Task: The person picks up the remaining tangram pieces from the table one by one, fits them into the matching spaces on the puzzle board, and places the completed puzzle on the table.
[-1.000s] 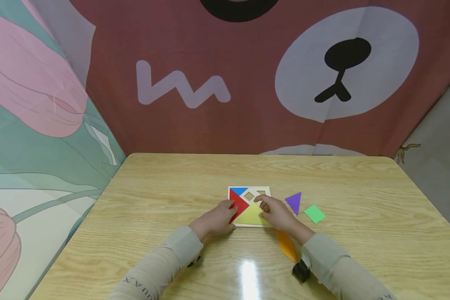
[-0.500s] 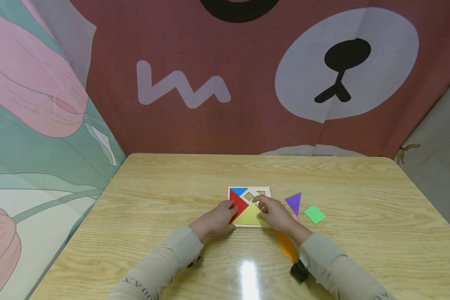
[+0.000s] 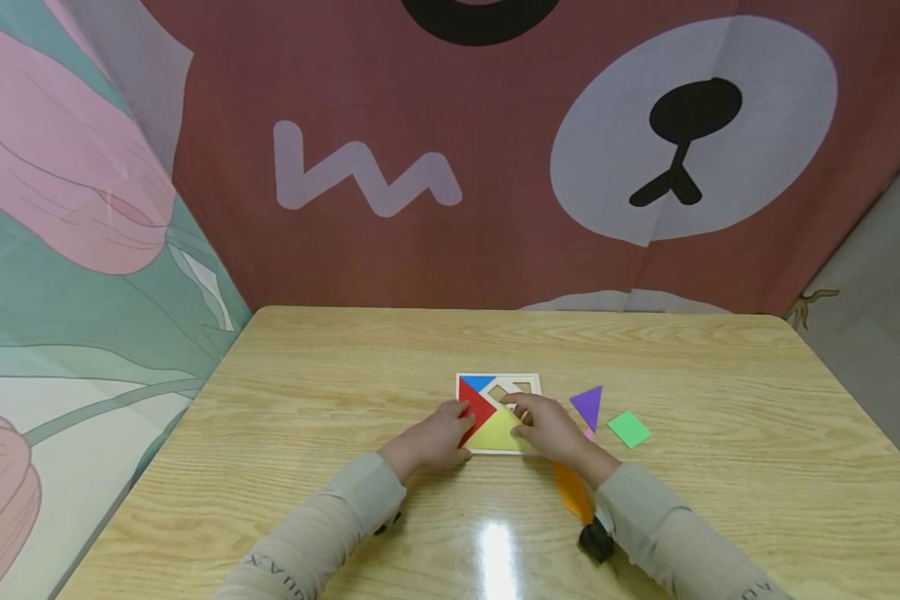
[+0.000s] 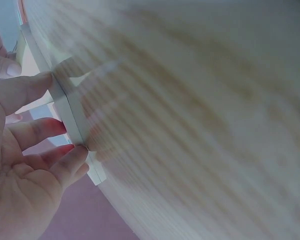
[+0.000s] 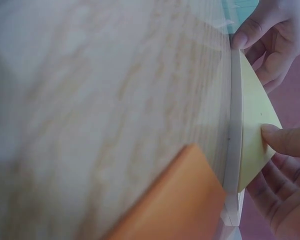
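Yellow triangle (image 3: 492,435) edges left

The right hand (image 3: 551,427) has shifted slightly left, thumb and curled fingers pinching the piece, which lies on the tangram board (image 5: 235,125) beside the red triangle (image 3: 476,407), seemingly almost seated. The left hand's (image 3: 437,435) fingers clamp the board's near-left corner.

Left arm (image 3: 307,525): long beige fabric sleeve, dark lettering; extends from near left toward centre. Left hand (image 3: 437,435): bare; thumb on near side, fingers (image 4: 37,131) bent. Right arm (image 3: 686,529): similar sleeve; slants in from near right. Right hand (image 3: 553,427): bare, apart from left; fingers curled, thumb opposed.
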Demonstrator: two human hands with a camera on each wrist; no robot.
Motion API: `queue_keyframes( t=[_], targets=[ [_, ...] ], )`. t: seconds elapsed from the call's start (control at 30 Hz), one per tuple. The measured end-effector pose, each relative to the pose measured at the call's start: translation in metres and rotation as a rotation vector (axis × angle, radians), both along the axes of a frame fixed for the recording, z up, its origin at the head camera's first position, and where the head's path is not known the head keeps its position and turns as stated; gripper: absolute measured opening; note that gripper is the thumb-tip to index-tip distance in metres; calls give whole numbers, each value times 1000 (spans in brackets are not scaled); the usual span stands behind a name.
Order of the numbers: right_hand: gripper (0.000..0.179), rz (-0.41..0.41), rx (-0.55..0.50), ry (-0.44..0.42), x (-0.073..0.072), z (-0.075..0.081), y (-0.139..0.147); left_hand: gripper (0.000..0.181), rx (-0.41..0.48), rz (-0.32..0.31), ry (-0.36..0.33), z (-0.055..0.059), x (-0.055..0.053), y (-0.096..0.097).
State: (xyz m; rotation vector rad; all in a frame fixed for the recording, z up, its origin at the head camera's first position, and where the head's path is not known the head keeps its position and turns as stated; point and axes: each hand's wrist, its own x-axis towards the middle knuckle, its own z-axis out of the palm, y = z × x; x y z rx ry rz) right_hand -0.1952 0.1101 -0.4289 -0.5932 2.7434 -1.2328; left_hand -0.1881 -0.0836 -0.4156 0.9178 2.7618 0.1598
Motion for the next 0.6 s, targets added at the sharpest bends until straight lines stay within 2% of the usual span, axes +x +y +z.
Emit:
queue_keyframes(
  t=[0.33, 0.6],
  targets=[
    [42, -18, 29, -42, 0, 3, -2, 53, 7, 17, -26, -1, 0, 0],
    [41, 3, 36, -36, -3, 2, -3, 52, 11, -5, 0, -1, 0, -1]
  ],
)
